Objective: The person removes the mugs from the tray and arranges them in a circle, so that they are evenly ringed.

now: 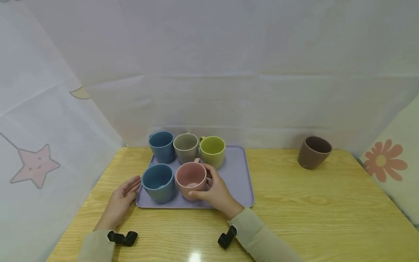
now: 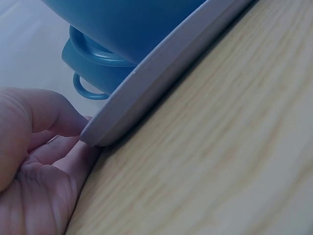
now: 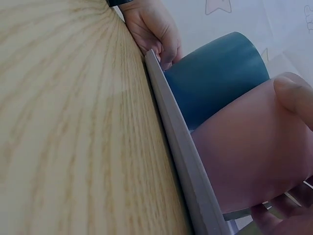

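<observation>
My right hand (image 1: 220,191) grips a pink mug (image 1: 191,176), thumb on its near side and fingers round its right side. The mug stands at the front middle of a lilac tray (image 1: 237,174), right of a blue mug (image 1: 158,185). At the tray's left edge is my left hand (image 1: 122,200), fingers extended and fingertips touching the rim (image 2: 115,110). Behind stand another blue mug (image 1: 162,149), a grey-beige mug (image 1: 186,149) and a yellow-green mug (image 1: 212,154). The right wrist view shows the pink mug's side (image 3: 249,152) between thumb and fingers.
A brown mug (image 1: 311,154) sits tilted-looking on the wooden table (image 1: 304,214), well right of the tray. A pale cloth (image 1: 209,72) hangs behind the table, with printed cloth at both sides.
</observation>
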`<state>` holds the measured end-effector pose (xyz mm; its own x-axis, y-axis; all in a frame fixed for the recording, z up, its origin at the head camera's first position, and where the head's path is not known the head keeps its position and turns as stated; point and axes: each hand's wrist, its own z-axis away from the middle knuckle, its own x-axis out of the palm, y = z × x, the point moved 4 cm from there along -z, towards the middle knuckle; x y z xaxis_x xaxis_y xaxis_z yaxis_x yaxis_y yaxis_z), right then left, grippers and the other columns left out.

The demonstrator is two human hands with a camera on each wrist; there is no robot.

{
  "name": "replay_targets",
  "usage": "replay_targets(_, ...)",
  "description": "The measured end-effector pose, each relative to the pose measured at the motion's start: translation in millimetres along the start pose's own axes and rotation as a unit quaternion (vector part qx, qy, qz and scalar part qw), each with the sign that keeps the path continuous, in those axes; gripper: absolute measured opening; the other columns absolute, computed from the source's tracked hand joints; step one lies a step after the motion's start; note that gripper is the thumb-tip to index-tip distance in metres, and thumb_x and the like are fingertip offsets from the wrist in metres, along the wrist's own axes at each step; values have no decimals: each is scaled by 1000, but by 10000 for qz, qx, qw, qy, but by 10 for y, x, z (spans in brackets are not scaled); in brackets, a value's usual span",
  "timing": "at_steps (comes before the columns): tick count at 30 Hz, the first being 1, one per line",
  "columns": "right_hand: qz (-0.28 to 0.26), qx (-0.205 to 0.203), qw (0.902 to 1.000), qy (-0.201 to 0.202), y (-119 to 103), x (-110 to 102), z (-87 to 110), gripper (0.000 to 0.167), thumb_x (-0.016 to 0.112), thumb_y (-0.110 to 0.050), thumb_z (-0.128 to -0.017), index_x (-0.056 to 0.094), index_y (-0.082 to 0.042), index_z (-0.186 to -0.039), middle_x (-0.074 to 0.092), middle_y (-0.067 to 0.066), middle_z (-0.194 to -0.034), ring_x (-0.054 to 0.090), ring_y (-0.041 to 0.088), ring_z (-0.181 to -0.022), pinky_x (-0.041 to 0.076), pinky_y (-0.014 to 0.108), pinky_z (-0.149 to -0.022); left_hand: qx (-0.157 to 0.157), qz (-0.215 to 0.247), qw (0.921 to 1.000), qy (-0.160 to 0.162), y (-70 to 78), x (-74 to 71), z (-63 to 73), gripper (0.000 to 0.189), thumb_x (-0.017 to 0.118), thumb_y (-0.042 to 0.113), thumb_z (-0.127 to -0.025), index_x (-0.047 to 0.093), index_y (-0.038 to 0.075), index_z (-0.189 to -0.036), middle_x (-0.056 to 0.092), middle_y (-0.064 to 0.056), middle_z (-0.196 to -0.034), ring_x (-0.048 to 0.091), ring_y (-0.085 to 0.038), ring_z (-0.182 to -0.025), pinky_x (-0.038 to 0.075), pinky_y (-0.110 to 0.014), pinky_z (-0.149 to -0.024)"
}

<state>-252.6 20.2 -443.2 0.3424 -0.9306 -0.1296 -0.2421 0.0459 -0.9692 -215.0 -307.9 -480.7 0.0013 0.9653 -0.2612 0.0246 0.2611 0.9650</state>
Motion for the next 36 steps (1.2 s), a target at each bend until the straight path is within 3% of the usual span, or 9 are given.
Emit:
replay_targets(12,512,-292,9983,-31,-11,-70,10,91,96,-21,-68,48,-17,-145,56,-1,-138,52,15,-129,49,43,-104,95,16,10000,9,-19,15,0,54,43,4,-107,24,-5,-158,32,-26,-159,45,14,-125,40,-6,-99)
replay_targets(20,405,-231,9987,-193,-15,-23,24,94,93,-22,-72,41,-17,-150,51,-2,-143,47,17,-132,44,46,-108,74,-66,10000,-5,0,8,3,55,42,4,-107,24,-4,-158,32,-25,-160,44,11,-128,39,-5,-99)
replay_targets(25,448,-125,9989,-93,-3,-6,25,96,94,-25,-72,41,-21,-151,52,-7,-143,48,13,-132,43,43,-110,58,-98,9999,16,2,2,2,55,43,6,-108,24,-4,-158,33,-24,-160,43,2,-135,39,-5,-99)
replay_targets(36,796,-441,9955,268,-83,-82,45,89,98,-27,-64,53,-16,-140,61,-1,-130,60,17,-116,56,35,-93,105,-7,9999,27,-22,2,0,54,43,5,-107,25,-3,-158,33,-25,-159,44,7,-131,40,-7,-99)
